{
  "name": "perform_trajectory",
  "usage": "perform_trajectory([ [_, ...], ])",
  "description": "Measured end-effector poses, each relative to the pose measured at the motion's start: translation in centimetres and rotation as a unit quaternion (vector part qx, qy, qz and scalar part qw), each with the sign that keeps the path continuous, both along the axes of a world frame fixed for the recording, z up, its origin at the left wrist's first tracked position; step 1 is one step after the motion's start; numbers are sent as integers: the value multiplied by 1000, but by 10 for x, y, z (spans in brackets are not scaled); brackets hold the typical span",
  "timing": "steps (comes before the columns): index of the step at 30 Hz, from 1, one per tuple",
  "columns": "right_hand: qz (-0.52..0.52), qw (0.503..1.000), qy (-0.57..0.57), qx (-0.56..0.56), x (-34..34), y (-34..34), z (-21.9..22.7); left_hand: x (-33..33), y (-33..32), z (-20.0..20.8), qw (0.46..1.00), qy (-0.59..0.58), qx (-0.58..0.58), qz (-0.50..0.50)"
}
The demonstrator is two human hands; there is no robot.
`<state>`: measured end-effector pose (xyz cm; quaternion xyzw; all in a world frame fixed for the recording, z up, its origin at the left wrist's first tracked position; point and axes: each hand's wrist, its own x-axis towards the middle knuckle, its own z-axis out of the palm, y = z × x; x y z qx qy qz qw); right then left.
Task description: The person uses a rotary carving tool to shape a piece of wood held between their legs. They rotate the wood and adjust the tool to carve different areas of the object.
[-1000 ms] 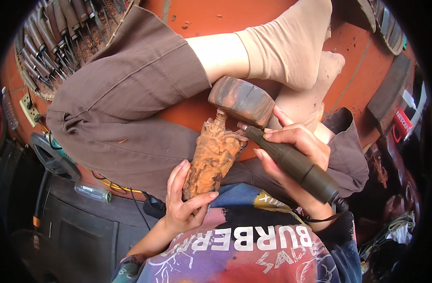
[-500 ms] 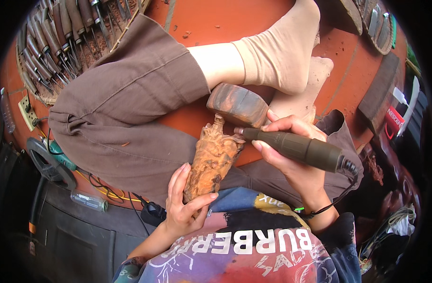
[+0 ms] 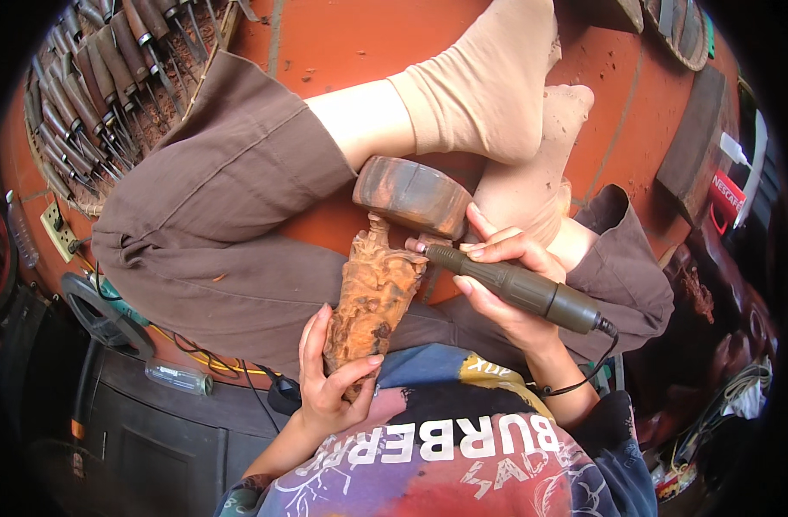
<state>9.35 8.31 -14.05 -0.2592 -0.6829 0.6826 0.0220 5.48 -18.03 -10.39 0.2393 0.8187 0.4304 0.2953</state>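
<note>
My left hand [image 3: 332, 379] is wrapped round the lower end of a carved wooden piece [image 3: 372, 297], orange-brown with a knobbly relief and a narrow knob at its far end. In my right hand [image 3: 510, 289] is a dark green rotary carving tool [image 3: 532, 293], gripped like a pen, its cord trailing from the back end. The tool's tip is beside the carving's far right edge; whether they touch I cannot tell. Just beyond the carving stands a thick round wooden block [image 3: 413, 196], with my right fingertips close to its right side.
A woven tray [image 3: 93, 209] of wooden-handled chisels [image 3: 114, 73] lies at the far left. My crossed legs [image 3: 239, 164] surround the work on the orange tiled floor [image 3: 359, 43]. A plastic bottle [image 3: 179, 377], a power socket [image 3: 58, 231] and cables sit left; a dark wooden plank [image 3: 694, 142] lies right.
The whole scene has shifted slightly left in the picture. The carving stands a little more upright, and the tool has moved along with it. Both hands keep their holds.
</note>
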Motion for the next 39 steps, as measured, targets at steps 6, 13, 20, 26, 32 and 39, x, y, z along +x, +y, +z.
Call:
perform_trajectory([
  [6,-71,996,28,-56,10,-7,-9,-1,0,1,1000,-2,-6,-6],
  [13,-108,987,59,-100,19,-12,-19,1,0,1,1000,4,-6,-5],
  [20,-98,988,82,-89,23,-13,-22,0,2,2,1000,14,-12,-15],
  [26,-81,988,99,-88,27,-13,-24,-1,2,3,1000,15,-12,-20],
  [32,-168,972,69,-149,32,-23,-21,-4,3,6,998,2,-35,-53],
  [39,-199,956,47,-210,52,-23,-13,2,8,12,996,-78,-11,32],
])
